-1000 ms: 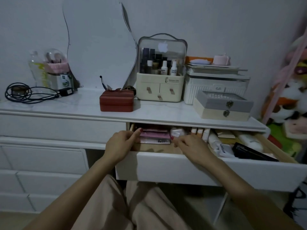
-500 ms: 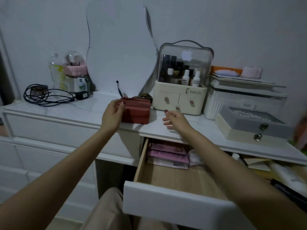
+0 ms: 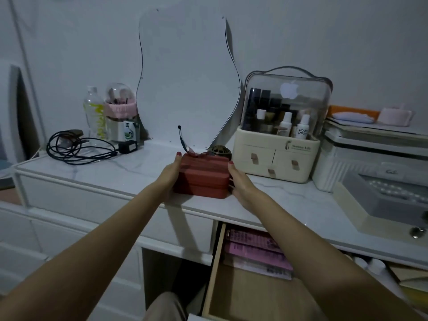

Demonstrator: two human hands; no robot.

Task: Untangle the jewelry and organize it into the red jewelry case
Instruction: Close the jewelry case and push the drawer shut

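Head view: one wide-angle look down over both forearms.
Case: the red case (image 3: 202, 176) sits shut on the bench (image 3: 97, 172), near its front edge, just ahead of the mirror (image 3: 185, 77).
Left hand: the left hand (image 3: 169, 176) clasps the case's left end, fingers up the side, one red-nailed tip at the top corner.
Right hand: the right hand (image 3: 240, 184) clasps the right end, fingers curled along the side.
Key relation: the case lies between the two hands, its long axis running left to right; both are equally near, so a two-handed lift or pull toward the body looks like the likely move.
Jewelry: none is plainly visible; a thin dark strand (image 3: 181, 139) rises behind the case, too unclear to name.
Shape and material: a boxy case with rounded corners, ribbed horizontal tiers and a matte finish that looks easy to hold.
Bench surface: pale, glossy, marble-veined, probably slick.
Nearby: a cream organizer (image 3: 275, 156) stands just right; a drawer (image 3: 250, 286) hangs open below.
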